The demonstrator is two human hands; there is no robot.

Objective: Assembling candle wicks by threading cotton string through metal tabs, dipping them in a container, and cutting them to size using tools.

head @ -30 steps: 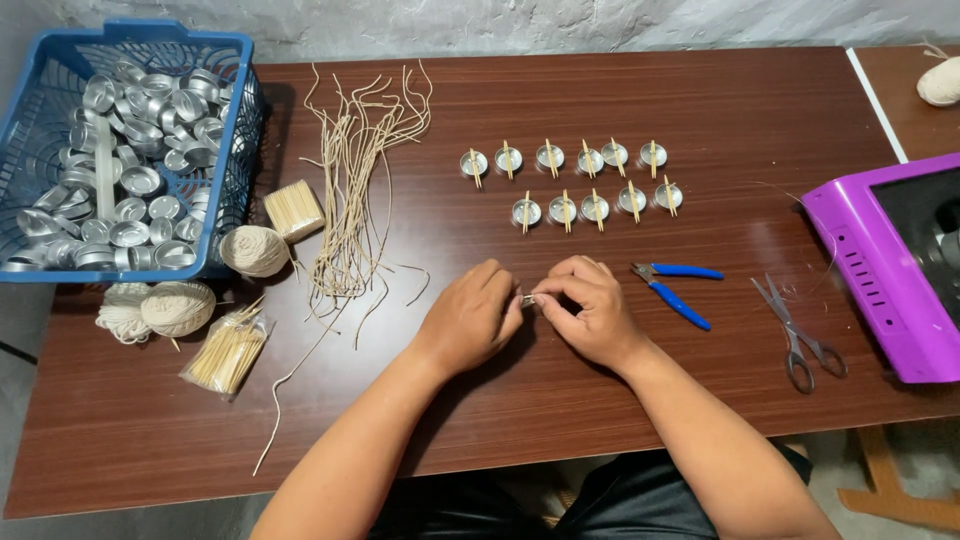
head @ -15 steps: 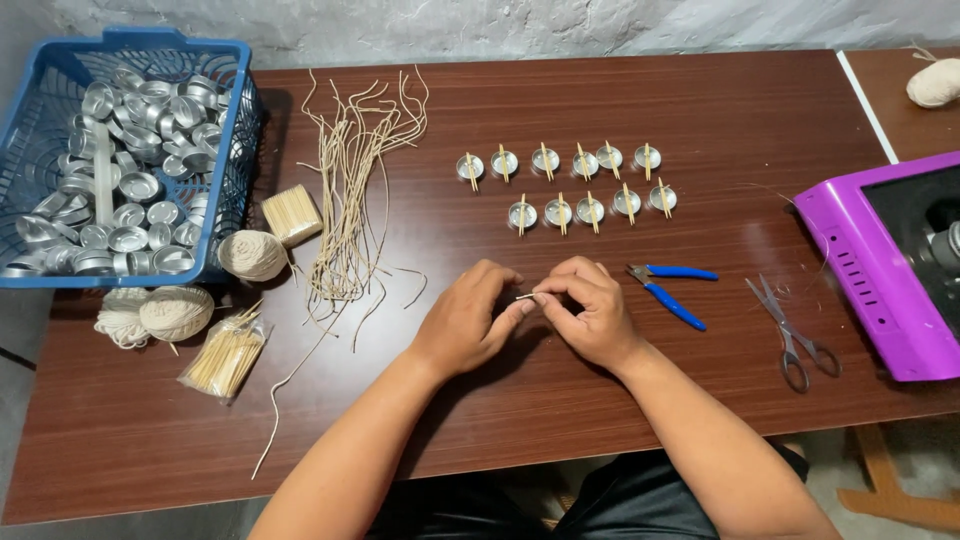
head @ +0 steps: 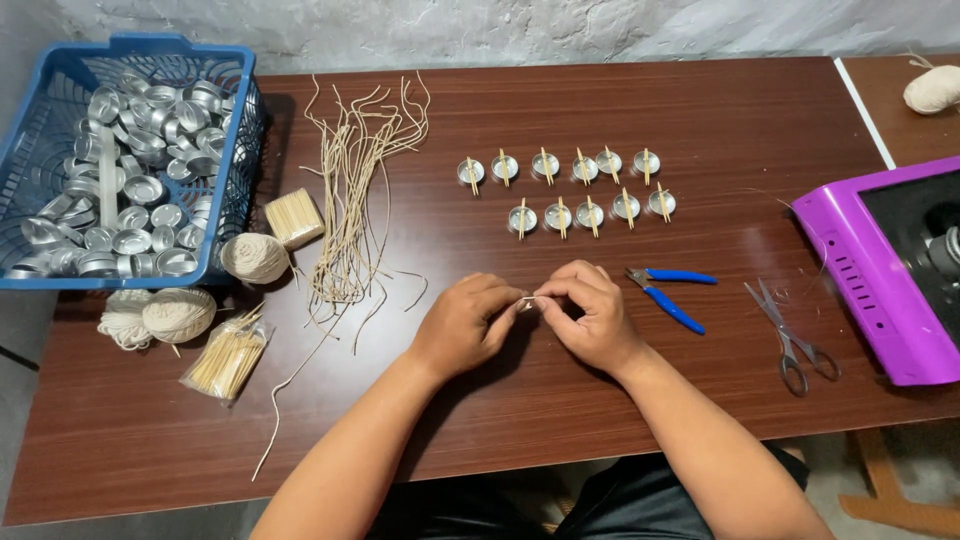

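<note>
We see a clear plastic bag of pale wooden sticks (head: 228,358) lying near the table's left front, just beside a ball of string (head: 178,314), a second block-shaped pack of sticks (head: 294,217) beside the blue basket (head: 60,85) (wrapping hard to tell), no labels, signs or screens.

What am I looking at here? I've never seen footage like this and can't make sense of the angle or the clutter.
The view comes from a camera worn on a person's head, looking down at their own bare hands over a brown table. The left hand and right hand meet and pinch something small and shiny between the fingertips; it is too small to identify. On the table lie two rows of small metal cups with sticks across them, blue-handled pliers, scissors, a bundle of cut strings, balls of twine and a blue basket full of empty cups. A purple machine sits at the right.
</note>
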